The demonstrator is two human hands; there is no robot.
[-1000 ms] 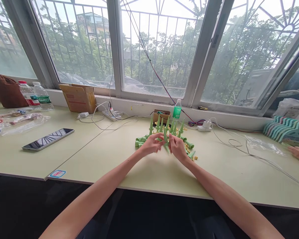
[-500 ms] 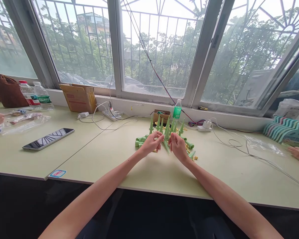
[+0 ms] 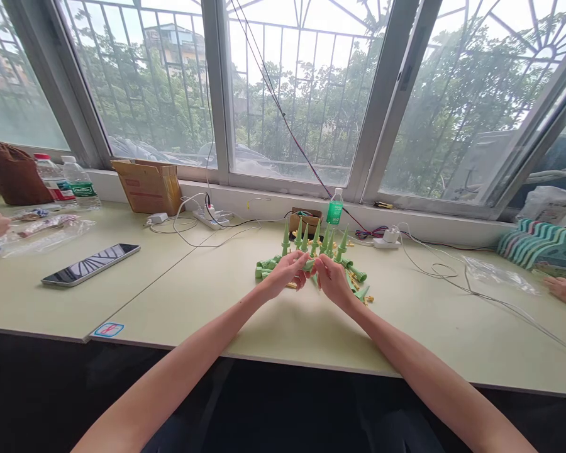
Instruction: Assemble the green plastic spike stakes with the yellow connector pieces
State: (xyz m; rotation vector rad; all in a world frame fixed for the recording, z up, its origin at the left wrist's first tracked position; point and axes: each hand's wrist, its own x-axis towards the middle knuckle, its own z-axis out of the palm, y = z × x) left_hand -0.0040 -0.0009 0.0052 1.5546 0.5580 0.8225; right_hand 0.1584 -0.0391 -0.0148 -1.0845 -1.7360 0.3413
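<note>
Your table (image 3: 217, 308) carried green cones (image 3: 317, 241); left of them lay a phone (image 3: 90, 264) and a cardboard box (image 3: 149, 184), right of them a cable (image 3: 453, 280).

Pale green table (image 3: 226, 314) spreads out below green bottle (image 3: 335, 206), joint seam (image 3: 170, 267) running left of it. Bottle stands against white sill (image 3: 264, 200). Behind bottle: wide sliding windows (image 3: 160, 82), grey frames, metal grille outside, trees, hazy daylight pouring in. Left of bottle: power strip (image 3: 212, 218), cardboard box (image 3: 148, 185), phone (image 3: 90, 264), two water bottles (image 3: 68, 182), brown bag (image 3: 14, 173). Right of bottle: white charger (image 3: 390, 237), then striped stack (image 3: 538, 242) far along.
</note>
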